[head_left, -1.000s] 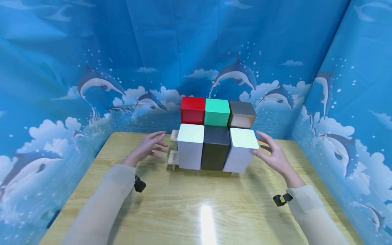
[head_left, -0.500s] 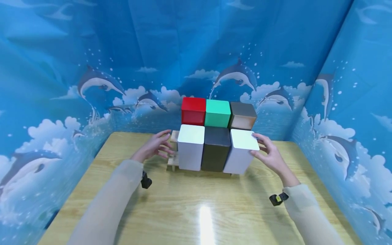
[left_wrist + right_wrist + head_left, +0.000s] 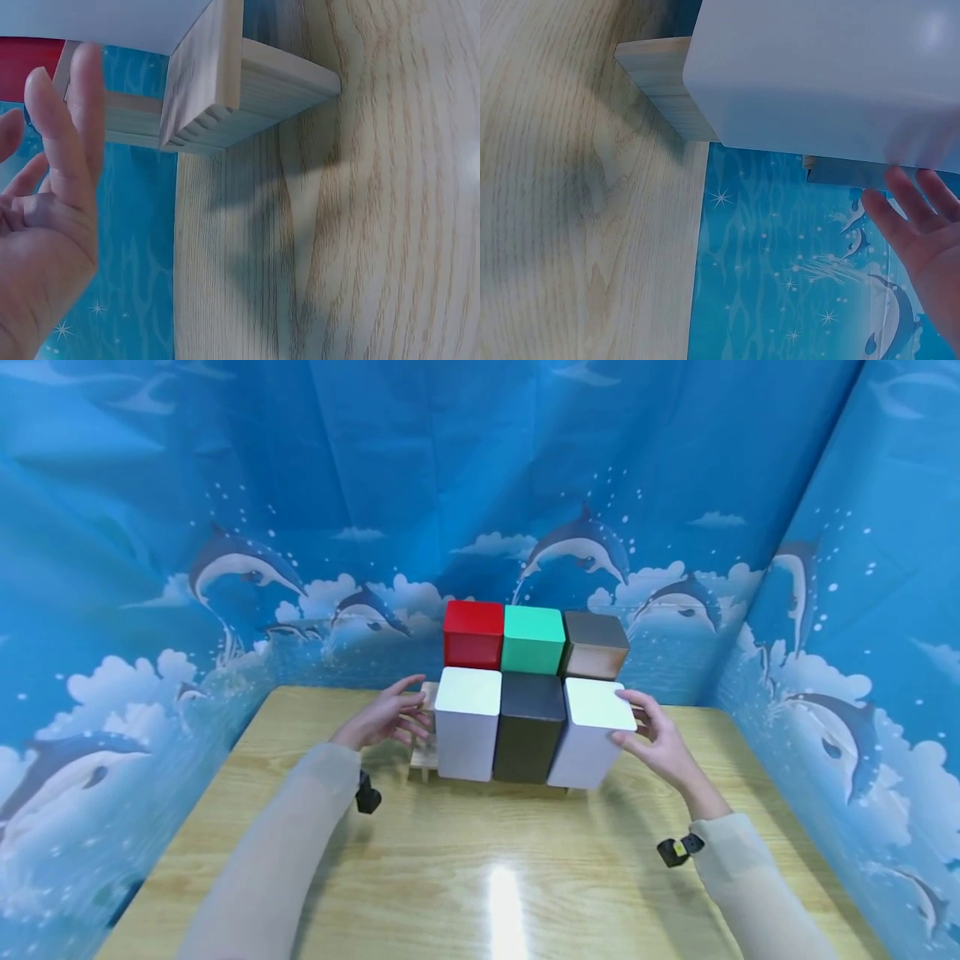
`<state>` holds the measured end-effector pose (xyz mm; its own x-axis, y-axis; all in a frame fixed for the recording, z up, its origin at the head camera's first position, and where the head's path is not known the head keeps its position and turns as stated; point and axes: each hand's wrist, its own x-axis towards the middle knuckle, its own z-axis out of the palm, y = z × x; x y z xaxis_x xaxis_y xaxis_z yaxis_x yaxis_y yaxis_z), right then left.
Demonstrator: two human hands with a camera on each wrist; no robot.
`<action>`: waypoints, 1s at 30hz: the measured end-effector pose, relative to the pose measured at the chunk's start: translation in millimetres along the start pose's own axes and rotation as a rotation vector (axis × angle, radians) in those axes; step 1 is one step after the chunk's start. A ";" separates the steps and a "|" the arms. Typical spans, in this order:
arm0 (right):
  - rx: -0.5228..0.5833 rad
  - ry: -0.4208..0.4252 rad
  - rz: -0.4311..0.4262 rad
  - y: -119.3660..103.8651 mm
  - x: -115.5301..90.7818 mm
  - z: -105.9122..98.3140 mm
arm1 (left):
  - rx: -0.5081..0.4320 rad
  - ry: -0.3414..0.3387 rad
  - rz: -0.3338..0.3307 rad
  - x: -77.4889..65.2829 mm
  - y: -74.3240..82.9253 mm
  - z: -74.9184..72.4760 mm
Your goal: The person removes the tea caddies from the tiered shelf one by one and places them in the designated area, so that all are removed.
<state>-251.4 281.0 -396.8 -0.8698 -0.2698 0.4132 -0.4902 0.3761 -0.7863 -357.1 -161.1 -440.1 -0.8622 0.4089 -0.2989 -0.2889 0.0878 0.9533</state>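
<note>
In the head view, a stepped wooden rack bears two rows of tall boxes with rounded edges. In front are a left white box, a black box and a right white box. My left hand is at the rack's left end, fingers spread and holding nothing; whether they touch the rack, I cannot tell. My right hand has its thumb and fingertips at the right white box's right side. In the right wrist view, straight fingers meet the box's wall; the thumb is hidden there.
Behind stand a red box, a green box and a dark brown box. The wooden table reaches back to a blue dolphin-print curtain, which also hangs along both sides.
My left hand has moved right, up to the rack's left end. My right hand has come slightly left, its fingertips now at the right white box. The boxes keep their places.
</note>
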 end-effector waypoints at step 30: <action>0.106 0.065 -0.017 2.7 -7.1 6.6 | -0.086 0.017 0.023 7.6 -8.6 0.2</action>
<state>-246.2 278.1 -404.8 -0.8648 -0.2164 0.4531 -0.4993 0.2748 -0.8217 -361.1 -158.6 -450.6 -0.8759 0.3941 -0.2783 -0.3028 0.0000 0.9531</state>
